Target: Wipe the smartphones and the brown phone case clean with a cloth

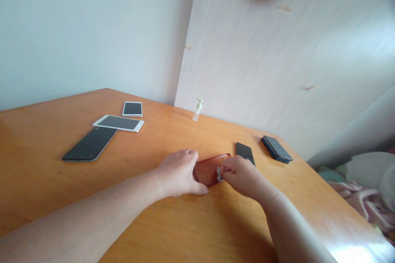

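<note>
A shiny reddish-brown phone lies on the wooden table in front of me; whether it wears a case, I cannot tell. My left hand grips its left end, thumb on the near edge and fingers over the far side. Pinched in the closed fingers of my right hand is a small crumpled grey-white cloth, which touches the phone's upper face toward its right end. The right fist hides part of that end. Just behind the right hand lies a black phone, partly covered by it.
Left on the table are a black phone, a large white phone and a smaller white phone. A small clear pump bottle stands near the back edge. Stacked dark phones lie right. Bedding is beyond the right edge.
</note>
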Demonstrator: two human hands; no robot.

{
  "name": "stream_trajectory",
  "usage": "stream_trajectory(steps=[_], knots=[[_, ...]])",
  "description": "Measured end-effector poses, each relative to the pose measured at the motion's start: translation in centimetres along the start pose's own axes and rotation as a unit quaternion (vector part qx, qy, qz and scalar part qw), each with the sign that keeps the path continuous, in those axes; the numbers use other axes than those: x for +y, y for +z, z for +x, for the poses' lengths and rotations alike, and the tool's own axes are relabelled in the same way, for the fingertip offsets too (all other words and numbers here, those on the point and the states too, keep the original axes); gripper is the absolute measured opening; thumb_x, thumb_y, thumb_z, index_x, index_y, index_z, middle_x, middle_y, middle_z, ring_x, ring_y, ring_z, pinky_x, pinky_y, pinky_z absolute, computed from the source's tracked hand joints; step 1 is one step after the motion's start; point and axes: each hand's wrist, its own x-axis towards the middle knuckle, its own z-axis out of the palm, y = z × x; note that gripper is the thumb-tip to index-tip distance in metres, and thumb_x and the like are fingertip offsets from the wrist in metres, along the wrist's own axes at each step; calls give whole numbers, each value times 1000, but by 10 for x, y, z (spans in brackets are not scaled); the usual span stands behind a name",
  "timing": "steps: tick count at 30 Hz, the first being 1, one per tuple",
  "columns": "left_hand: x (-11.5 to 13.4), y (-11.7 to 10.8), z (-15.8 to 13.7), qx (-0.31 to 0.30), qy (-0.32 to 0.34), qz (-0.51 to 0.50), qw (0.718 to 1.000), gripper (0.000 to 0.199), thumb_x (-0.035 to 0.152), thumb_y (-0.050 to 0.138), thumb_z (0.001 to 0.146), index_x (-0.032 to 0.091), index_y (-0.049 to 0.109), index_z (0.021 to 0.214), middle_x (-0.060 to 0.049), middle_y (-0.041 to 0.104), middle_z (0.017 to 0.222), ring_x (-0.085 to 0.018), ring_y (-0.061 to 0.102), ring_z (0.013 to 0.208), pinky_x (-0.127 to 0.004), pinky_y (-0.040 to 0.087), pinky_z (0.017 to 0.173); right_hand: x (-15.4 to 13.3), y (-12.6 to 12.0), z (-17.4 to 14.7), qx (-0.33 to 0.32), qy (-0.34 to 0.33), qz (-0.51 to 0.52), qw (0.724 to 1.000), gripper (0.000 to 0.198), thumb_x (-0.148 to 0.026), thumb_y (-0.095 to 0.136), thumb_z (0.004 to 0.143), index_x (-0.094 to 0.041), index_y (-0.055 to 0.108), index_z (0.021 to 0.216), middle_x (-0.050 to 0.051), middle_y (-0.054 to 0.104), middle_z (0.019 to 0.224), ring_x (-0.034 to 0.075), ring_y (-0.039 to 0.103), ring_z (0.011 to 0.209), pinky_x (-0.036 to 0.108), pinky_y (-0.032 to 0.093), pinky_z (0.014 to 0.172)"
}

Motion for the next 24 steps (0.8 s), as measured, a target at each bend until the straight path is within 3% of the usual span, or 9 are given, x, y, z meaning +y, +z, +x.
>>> stream_trajectory(steps=[3, 5, 9, 13, 17, 20, 24], knots=[[0, 0, 0, -3, 3, -1, 1000, 65, 70, 70, 53, 24, 54, 95, -6, 63, 95, -27, 61, 84, -34, 43, 65, 23, -5, 4, -5, 31, -83, 996, 20, -20, 52, 78, -22, 64, 61, 3, 68, 72, 18, 56, 75, 27, 27, 60], [-1, -1, 0, -5, 4, 1, 1000, 63, 70, 69, 53, 24, 54, 94, -5, 62, 93, -27, 61, 83, -34, 42, 63, 36, -8, 6, 8, 92, -103, 990, 20, -22, 51, 80, -21, 65, 65, 4, 68, 76, 18, 55, 73, 28, 24, 58], [-3, 1, 1, 1, 12, -3, 1000, 63, 70, 69, 53, 24, 54, 93, -6, 61, 93, -27, 60, 84, -33, 41, 64, 52, -10, 9, 67, 150, -46, 985, 22, -23, 48, 81, -20, 65, 68, 4, 66, 74, 16, 55, 68, 27, 26, 56], [-2, 1, 1, 4, 14, 1, 1000, 62, 68, 69, 54, 24, 54, 94, -6, 61, 94, -28, 60, 86, -34, 42, 66, 55, -4, 11, 35, 85, 61, 994, 18, -20, 50, 78, -20, 67, 71, 2, 66, 73, 15, 56, 68, 25, 32, 58], [2, -4, 0, -1, 21, 13, 1000, 57, 65, 70, 55, 23, 54, 91, -7, 62, 96, -28, 59, 90, -34, 42, 67, 49, 4, 10, 7, 40, 63, 997, 12, -24, 59, 77, -20, 70, 75, 4, 65, 81, 16, 57, 71, 25, 35, 62], [4, -5, -1, 1, 23, 15, 1000, 56, 63, 71, 55, 22, 54, 90, -7, 62, 96, -28, 60, 90, -34, 43, 68, 34, 8, 8, 19, 20, 58, 998, 11, -22, 58, 78, -20, 68, 73, 4, 65, 80, 17, 57, 75, 26, 37, 67], [5, -5, -1, 2, 20, 14, 1000, 56, 62, 72, 55, 22, 54, 89, -7, 62, 96, -29, 60, 91, -34, 44, 68, 6, 16, 5, 25, -67, 155, 985, 13, -16, 55, 80, -21, 67, 80, 2, 66, 84, 16, 59, 81, 25, 40, 74]])
